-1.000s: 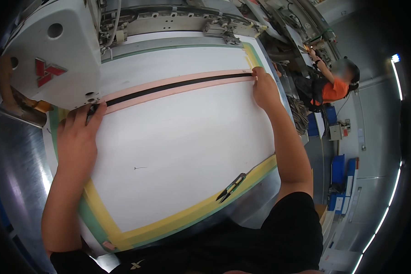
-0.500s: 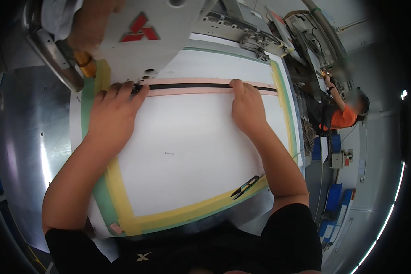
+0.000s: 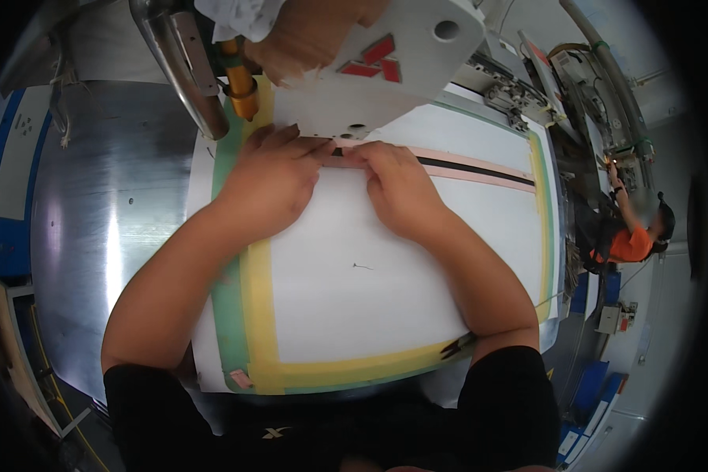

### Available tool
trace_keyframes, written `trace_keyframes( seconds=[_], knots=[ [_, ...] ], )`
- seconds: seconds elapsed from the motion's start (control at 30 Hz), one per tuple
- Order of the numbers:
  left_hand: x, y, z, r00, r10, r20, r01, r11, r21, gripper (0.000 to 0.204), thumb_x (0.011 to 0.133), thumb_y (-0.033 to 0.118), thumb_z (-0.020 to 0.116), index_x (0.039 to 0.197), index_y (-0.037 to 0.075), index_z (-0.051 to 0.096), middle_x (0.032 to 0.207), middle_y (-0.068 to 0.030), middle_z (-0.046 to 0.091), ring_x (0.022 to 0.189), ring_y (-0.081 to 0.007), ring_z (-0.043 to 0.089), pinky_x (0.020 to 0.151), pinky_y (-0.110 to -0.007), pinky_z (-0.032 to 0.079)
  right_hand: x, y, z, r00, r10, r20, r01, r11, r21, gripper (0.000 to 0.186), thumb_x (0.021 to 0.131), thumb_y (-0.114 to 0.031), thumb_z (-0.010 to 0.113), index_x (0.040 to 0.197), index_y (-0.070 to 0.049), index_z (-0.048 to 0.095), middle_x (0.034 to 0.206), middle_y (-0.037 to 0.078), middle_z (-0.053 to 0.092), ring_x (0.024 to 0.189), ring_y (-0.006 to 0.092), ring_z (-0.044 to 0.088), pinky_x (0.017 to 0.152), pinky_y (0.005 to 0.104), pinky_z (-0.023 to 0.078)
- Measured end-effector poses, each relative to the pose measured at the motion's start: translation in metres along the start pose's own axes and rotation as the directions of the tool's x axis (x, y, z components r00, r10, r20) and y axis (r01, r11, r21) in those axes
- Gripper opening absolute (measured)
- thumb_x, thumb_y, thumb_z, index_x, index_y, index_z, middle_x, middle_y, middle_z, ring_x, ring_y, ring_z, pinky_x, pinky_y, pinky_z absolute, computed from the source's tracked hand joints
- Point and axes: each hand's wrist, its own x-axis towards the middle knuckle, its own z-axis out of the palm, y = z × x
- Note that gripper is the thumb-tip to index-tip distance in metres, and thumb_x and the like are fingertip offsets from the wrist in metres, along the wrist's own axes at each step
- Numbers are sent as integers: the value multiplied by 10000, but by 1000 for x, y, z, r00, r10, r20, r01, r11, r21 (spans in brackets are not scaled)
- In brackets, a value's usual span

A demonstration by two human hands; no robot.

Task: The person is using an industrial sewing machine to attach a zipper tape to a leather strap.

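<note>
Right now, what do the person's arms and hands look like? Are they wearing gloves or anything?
No gloves: the left hand and the right hand are both bare, with no rings or watch showing. The forearms are bare too. Short black sleeves cover the upper arms, part of a black top with a small white mark near its middle.

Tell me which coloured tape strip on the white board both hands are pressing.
The pink tape strip with the black slot along its middle, near the board's far edge. The left hand and right hand rest on it; the yellow strips and green strips only border the board.
</note>
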Motion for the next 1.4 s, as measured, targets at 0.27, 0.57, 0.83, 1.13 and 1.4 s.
trace_keyframes(
  seconds=[0.27,0.57,0.83,1.13,1.4],
  knots=[
    [-10,12,-4,987,101,-122,-85,989,124,417,837,53,749,1251,43,700,1260,-92,690,1206,-325,620,1095,-523,431,0,15,1,992,44,-114,-23,983,183,255,908,88,582,1135,-25,551,1060,187,721,984,442,657,858,525,513],
    [-5,13,-5,996,-53,-77,59,995,86,599,792,167,851,1334,19,642,1274,-165,663,1204,-384,600,1057,-484,448,-2,18,6,986,8,-164,25,980,198,243,905,80,588,1116,-29,540,988,157,707,922,407,651,814,504,497],
    [7,8,-9,995,-68,72,66,997,30,740,829,280,854,1468,30,577,1397,-197,619,1286,-426,546,1111,-537,405,2,20,8,985,-9,-173,42,981,191,243,902,70,595,1113,-39,542,974,148,709,928,396,649,818,511,494],
    [-3,19,-11,999,28,20,-33,952,303,658,887,358,802,1440,44,631,1413,-121,630,1295,-358,561,1105,-505,416,1,18,5,992,-62,-112,65,998,21,250,864,46,625,1097,-45,607,967,128,710,965,351,654,837,458,492],
    [-6,16,-9,999,23,40,-33,962,272,650,919,359,780,1449,20,617,1443,-129,618,1305,-342,567,1105,-485,421,-1,9,-1,970,-242,19,240,947,-214,137,869,-41,626,1000,-57,662,955,106,704,951,286,666,848,416,492]
  ],
)
